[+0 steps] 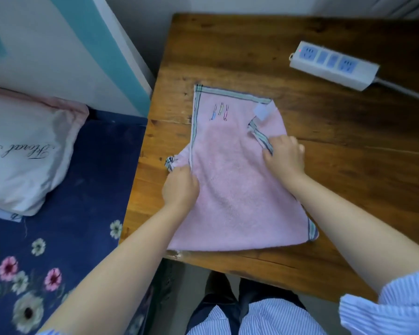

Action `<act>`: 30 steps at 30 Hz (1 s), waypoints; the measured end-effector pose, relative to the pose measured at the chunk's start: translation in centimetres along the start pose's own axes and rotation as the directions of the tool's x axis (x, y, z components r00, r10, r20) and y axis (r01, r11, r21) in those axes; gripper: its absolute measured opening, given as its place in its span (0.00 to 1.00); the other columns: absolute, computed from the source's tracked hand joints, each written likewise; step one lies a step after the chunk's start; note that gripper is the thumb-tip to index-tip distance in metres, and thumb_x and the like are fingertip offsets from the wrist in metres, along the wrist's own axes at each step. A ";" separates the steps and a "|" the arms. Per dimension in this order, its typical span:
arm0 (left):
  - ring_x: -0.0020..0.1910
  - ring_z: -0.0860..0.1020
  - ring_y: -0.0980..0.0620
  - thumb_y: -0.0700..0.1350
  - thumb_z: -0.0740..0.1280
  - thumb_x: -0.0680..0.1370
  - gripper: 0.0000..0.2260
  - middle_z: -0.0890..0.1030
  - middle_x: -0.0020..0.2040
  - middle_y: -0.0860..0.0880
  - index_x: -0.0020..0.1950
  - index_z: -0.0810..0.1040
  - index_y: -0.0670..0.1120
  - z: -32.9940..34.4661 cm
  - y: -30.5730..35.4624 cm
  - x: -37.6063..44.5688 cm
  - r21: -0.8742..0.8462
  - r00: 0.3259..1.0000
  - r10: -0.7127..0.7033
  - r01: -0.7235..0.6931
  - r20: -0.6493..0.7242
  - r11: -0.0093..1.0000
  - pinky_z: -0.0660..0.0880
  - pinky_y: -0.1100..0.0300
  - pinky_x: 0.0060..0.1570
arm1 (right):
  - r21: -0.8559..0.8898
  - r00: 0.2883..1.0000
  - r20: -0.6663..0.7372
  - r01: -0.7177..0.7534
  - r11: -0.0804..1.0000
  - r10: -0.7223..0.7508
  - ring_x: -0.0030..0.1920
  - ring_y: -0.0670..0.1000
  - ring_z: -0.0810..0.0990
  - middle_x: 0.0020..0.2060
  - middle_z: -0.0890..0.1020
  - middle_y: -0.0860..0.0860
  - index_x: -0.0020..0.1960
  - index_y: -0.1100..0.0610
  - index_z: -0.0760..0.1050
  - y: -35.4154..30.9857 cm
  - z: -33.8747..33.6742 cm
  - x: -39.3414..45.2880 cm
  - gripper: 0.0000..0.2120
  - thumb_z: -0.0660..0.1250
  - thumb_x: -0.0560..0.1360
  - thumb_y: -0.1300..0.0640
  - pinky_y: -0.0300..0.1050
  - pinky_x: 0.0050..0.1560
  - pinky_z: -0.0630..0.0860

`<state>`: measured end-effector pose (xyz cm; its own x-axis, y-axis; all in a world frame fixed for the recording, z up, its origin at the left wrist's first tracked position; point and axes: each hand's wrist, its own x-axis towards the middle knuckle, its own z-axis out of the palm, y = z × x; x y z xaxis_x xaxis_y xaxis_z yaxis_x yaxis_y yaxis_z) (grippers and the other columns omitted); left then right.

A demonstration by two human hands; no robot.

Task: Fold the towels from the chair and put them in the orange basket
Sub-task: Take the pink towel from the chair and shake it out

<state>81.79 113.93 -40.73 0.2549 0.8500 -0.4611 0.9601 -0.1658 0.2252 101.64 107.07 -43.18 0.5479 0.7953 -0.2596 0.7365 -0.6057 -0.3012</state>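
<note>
A pink towel (pixel 232 180) lies spread on the wooden table (pixel 300 131), its near edge close to the table's front edge. Left of the towel, off the table, is a dark blue flowered bedcover (pixel 65 213) with a white pillow (pixel 22 153) on it. Beyond the towel to the right, a white power strip (pixel 334 65) rests on the tabletop, well apart from the cloth. The left hand (pixel 179 187) has its fingers curled, gripping the towel's left striped edge. The right hand (pixel 286 155) pinches the folded-in right edge with bent fingers.
</note>
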 end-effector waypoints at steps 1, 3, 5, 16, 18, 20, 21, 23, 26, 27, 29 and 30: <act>0.47 0.75 0.39 0.39 0.56 0.78 0.09 0.77 0.50 0.37 0.45 0.73 0.36 0.2 0.6 0.9 -0.037 1.000 -0.008 0.007 -0.004 0.999 0.62 0.57 0.36 | 0.003 1.000 0.000 -0.006 1.000 0.006 0.60 0.59 0.70 0.56 0.75 0.59 0.59 0.61 0.72 -0.2 0.6 0.8 0.14 0.60 0.76 0.57 0.50 0.55 0.65; 0.51 0.75 0.39 0.38 0.56 0.78 0.09 0.77 0.52 0.38 0.50 0.73 0.35 0.3 1.6 2.5 -0.092 0.999 -0.042 0.039 -0.027 0.995 0.63 0.57 0.40 | -0.051 1.000 0.017 0.000 0.999 0.001 0.61 0.59 0.69 0.57 0.74 0.59 0.62 0.60 0.70 -0.2 1.5 1.9 0.16 0.61 0.76 0.56 0.50 0.56 0.64; 0.53 0.75 0.39 0.39 0.57 0.78 0.09 0.78 0.53 0.38 0.51 0.74 0.36 0.7 2.1 4.3 -0.097 0.995 -0.076 0.069 -0.069 0.993 0.67 0.54 0.42 | -0.100 0.998 -0.046 0.045 0.994 -0.050 0.55 0.59 0.73 0.51 0.77 0.60 0.55 0.62 0.75 0.3 2.3 2.5 0.12 0.65 0.73 0.58 0.50 0.52 0.65; 0.40 0.69 0.45 0.38 0.56 0.76 0.10 0.75 0.39 0.41 0.41 0.76 0.37 -1.2 -1.3 2.0 -0.240 0.974 -0.107 0.057 -0.201 0.969 0.63 0.58 0.38 | 0.243 0.965 -0.213 0.204 0.948 -0.153 0.29 0.51 0.67 0.26 0.73 0.61 0.32 0.67 0.72 3.1 -1.4 -0.1 0.13 0.59 0.73 0.63 0.40 0.29 0.59; 0.36 0.67 0.45 0.40 0.57 0.74 0.11 0.72 0.33 0.43 0.33 0.71 0.39 -1.8 -3.4 0.2 -0.243 0.970 -0.118 0.065 -0.212 0.968 0.60 0.56 0.34 | 0.241 0.964 -0.150 0.252 0.937 -0.221 0.28 0.52 0.68 0.26 0.74 0.62 0.32 0.67 0.72 2.7 -1.9 -1.7 0.12 0.60 0.73 0.64 0.43 0.31 0.62; 0.32 0.64 0.45 0.45 0.57 0.70 0.13 0.65 0.27 0.46 0.27 0.63 0.43 -2.0 -5.5 -1.3 -0.145 0.989 -0.111 0.095 -0.102 0.985 0.55 0.57 0.29 | 0.347 0.975 -0.029 0.217 0.913 -0.221 0.30 0.55 0.70 0.29 0.75 0.63 0.36 0.69 0.74 2.1 -2.6 -3.2 0.12 0.60 0.75 0.64 0.45 0.34 0.63; 0.32 0.64 0.45 0.46 0.57 0.69 0.13 0.64 0.27 0.47 0.26 0.61 0.44 -2.0 -6.3 -1.8 -0.034 0.994 -0.108 0.109 0.021 0.994 0.54 0.58 0.28 | 0.398 0.980 0.041 0.165 0.902 -0.197 0.32 0.56 0.71 0.31 0.76 0.63 0.38 0.70 0.75 1.9 -2.7 -3.7 0.12 0.60 0.76 0.64 0.45 0.36 0.63; 0.32 0.67 0.45 0.43 0.59 0.72 0.14 0.66 0.28 0.46 0.26 0.62 0.44 -1.6 -7.5 -2.7 0.186 0.943 -0.155 0.103 0.294 0.977 0.56 0.60 0.27 | 0.432 0.970 0.204 0.035 0.901 -0.135 0.36 0.61 0.74 0.36 0.77 0.66 0.44 0.72 0.76 1.7 -2.7 -4.5 0.13 0.59 0.77 0.62 0.44 0.37 0.64; 0.29 0.63 0.50 0.42 0.60 0.72 0.16 0.67 0.28 0.43 0.27 0.59 0.45 -0.8 -8.4 -3.8 0.288 0.858 -0.191 0.053 0.477 0.956 0.54 0.62 0.26 | 0.339 0.944 0.330 -0.099 0.936 -0.020 0.41 0.64 0.76 0.41 0.79 0.68 0.48 0.74 0.76 1.8 -2.0 -5.2 0.14 0.59 0.77 0.62 0.50 0.39 0.69; 0.28 0.61 0.50 0.41 0.60 0.73 0.16 0.64 0.27 0.45 0.27 0.58 0.45 -0.6 -8.5 -4.0 0.295 0.846 -0.186 0.036 0.499 0.955 0.52 0.62 0.26 | 0.294 0.935 0.353 -0.137 0.946 0.025 0.45 0.62 0.77 0.45 0.80 0.66 0.51 0.71 0.76 1.7 -2.0 -5.4 0.13 0.60 0.76 0.61 0.50 0.41 0.70; 0.26 0.58 0.52 0.41 0.59 0.73 0.17 0.60 0.27 0.49 0.27 0.57 0.46 -0.7 -8.3 -4.1 0.279 0.853 -0.166 0.025 0.496 0.960 0.52 0.62 0.26 | 0.144 0.912 0.402 -0.153 0.978 0.084 0.54 0.59 0.77 0.55 0.79 0.60 0.61 0.64 0.73 1.6 -2.0 -5.8 0.15 0.61 0.76 0.60 0.46 0.46 0.70; 0.27 0.59 0.52 0.40 0.59 0.73 0.16 0.61 0.28 0.50 0.27 0.58 0.45 -1.0 -8.0 -3.9 0.262 0.879 -0.153 0.033 0.452 0.965 0.53 0.62 0.26 | 0.060 0.903 0.419 -0.134 0.989 0.097 0.57 0.58 0.76 0.58 0.78 0.59 0.66 0.62 0.69 1.4 -2.0 -5.9 0.20 0.62 0.75 0.60 0.44 0.47 0.69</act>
<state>73.00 112.46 -39.87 0.1292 0.5468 -0.8273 0.9647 -0.2623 -0.0228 100.23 101.58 -40.27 0.3995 0.6483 -0.6481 0.6315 -0.7071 -0.3181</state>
